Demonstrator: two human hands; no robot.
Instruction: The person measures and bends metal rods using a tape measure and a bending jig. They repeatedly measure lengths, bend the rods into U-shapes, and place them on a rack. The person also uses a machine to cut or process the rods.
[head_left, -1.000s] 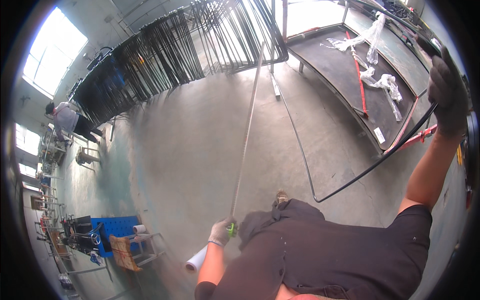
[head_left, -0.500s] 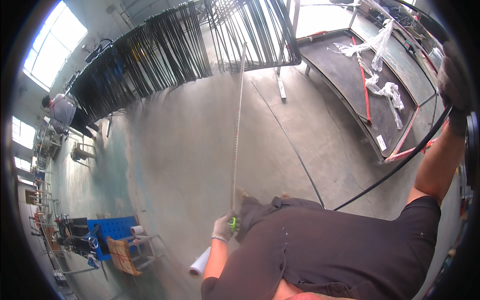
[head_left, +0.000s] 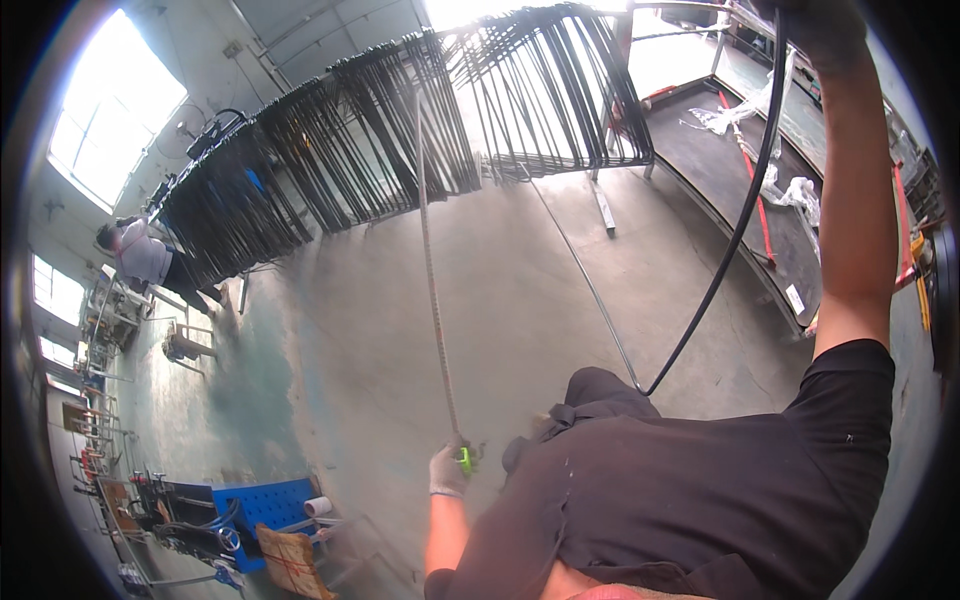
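My left hand (head_left: 447,469), in a pale work glove, is closed round a green tape measure (head_left: 465,460) at the lower middle. From it the long blade (head_left: 431,265) runs out and up, its far end in front of the hanging black tubes (head_left: 370,145). At the upper right my raised right hand (head_left: 825,38), in a darker glove, grips a bent black tube (head_left: 737,235). This tube slopes down to a bend beside my leg, and its other side runs away along the floor toward the rack. The right fingers are partly cut off by the dark rim.
A dark-topped metal table (head_left: 705,150) with clear plastic wrap (head_left: 798,195) and a red strip stands at the right. Far left, a person (head_left: 145,255) works at the rack's end. A blue perforated panel (head_left: 265,505) and a brown-topped stool (head_left: 290,560) are at lower left.
My right hand has moved up and inward, and the black tube in it stands steeper. The tape blade now leans left. The whole view has shifted; a white roll beside my left arm is no longer visible.
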